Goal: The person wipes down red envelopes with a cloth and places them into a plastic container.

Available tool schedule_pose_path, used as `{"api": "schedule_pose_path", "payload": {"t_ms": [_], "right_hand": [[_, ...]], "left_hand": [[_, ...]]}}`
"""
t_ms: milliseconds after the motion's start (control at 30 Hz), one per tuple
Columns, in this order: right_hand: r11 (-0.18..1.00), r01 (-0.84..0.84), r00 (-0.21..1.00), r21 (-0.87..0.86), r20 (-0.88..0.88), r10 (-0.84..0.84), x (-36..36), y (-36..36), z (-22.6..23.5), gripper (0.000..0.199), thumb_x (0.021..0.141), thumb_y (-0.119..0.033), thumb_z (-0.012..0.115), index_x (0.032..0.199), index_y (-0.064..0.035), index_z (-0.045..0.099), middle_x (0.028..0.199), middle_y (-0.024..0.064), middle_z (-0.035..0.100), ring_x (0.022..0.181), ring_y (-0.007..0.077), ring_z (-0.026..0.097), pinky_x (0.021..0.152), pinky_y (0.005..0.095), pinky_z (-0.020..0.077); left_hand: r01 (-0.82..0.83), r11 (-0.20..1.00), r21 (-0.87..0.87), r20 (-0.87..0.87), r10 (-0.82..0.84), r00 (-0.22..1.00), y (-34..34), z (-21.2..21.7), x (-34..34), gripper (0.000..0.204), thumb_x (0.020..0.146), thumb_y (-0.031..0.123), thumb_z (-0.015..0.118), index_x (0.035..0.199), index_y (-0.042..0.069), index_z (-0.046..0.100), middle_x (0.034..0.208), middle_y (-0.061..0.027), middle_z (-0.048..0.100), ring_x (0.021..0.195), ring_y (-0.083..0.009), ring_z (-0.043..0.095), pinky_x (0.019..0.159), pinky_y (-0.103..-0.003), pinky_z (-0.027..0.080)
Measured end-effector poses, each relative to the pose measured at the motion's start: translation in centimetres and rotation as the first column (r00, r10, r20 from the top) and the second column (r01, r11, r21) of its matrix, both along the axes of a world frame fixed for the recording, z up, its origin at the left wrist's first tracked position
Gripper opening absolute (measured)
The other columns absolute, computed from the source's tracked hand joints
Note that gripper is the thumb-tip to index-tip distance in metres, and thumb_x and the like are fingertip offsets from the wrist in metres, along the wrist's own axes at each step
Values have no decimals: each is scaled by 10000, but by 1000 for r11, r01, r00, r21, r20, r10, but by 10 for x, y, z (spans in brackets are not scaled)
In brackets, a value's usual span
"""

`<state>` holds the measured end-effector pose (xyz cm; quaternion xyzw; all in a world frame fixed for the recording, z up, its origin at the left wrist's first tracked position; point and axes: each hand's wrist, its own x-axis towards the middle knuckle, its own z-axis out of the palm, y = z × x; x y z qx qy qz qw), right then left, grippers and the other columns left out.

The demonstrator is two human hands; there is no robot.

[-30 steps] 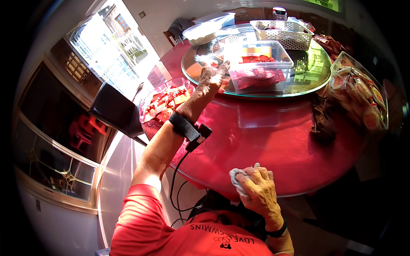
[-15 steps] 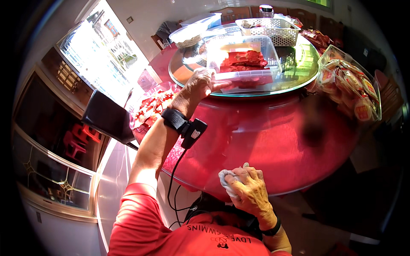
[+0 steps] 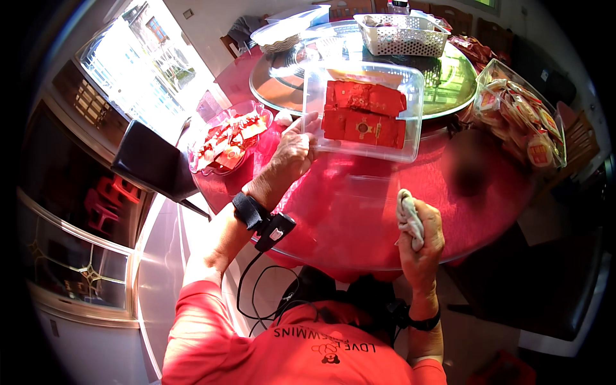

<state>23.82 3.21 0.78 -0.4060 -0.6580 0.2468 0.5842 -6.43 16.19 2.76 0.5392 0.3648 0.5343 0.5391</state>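
Observation:
My left hand (image 3: 296, 151) grips the near left corner of a clear plastic box (image 3: 369, 151), its index finger stretched along the side. Red packets (image 3: 364, 117) lie flat in two rows inside the box, which tilts toward me at the near edge of the glass turntable (image 3: 273, 90). Whether the box's far side still rests on the glass, I cannot tell. My right hand (image 3: 426, 242) is closed around a bunched pale cloth (image 3: 410, 220), held over the near right part of the red table (image 3: 333, 212).
On the left, a clear dish (image 3: 226, 169) holds red-wrapped pieces. A white perforated basket (image 3: 410, 43) and a stack of plastic trays (image 3: 277, 42) stand on the turntable. To the right sits a bin of packaged food (image 3: 523, 122). Dark chairs (image 3: 153, 160) flank the table.
The box has come toward me and tilted, with my left hand at its corner. My right hand has moved right and forward with the cloth, turning it upright.

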Motion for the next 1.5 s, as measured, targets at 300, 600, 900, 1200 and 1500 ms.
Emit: {"api": "schedule_pose_path", "payload": {"t_ms": [300,600,900,1200,1500], "right_hand": [[998,0,991,-61,133,8,1,9,6,615,799,109,571,1394,-23,487,1154,158,551,1015,266,597,868,353,507],[999,30,962,-21,272,-23,-11,14,2,658,761,113,553,1405,21,453,1214,207,538,1090,342,585,918,406,503],[998,59,947,-22,318,-49,-8,18,-15,669,752,31,579,1408,21,445,1251,217,552,1136,376,554,976,439,467],[997,82,883,8,464,-77,-14,10,-25,752,710,-25,664,1431,-53,452,1240,129,590,1136,345,535,905,462,429],[988,105,800,117,579,-154,-21,3,-18,714,691,-35,698,1373,-145,517,1211,75,571,1079,292,542,839,435,436]], "left_hand": [[-104,973,-208,89,124,988,-43,4,26,641,913,-79,462,1503,97,285,1510,-126,371,1184,-241,564,951,-360,522],[-188,978,88,-449,207,869,-39,-48,-5,501,985,114,553,1456,60,389,1265,-104,583,997,-135,565,871,-295,472],[-404,869,287,-622,489,611,-40,-31,10,426,934,231,668,1248,19,473,909,-91,560,807,-155,582,658,-317,517],[-225,968,-110,-583,121,803,-87,-1,28,414,818,164,815,1047,53,488,900,-36,594,808,-135,623,700,-283,556],[-239,964,-120,-590,124,798,-85,4,48,391,772,188,857,1030,48,599,935,-35,660,833,-113,630,719,-274,537]]}}
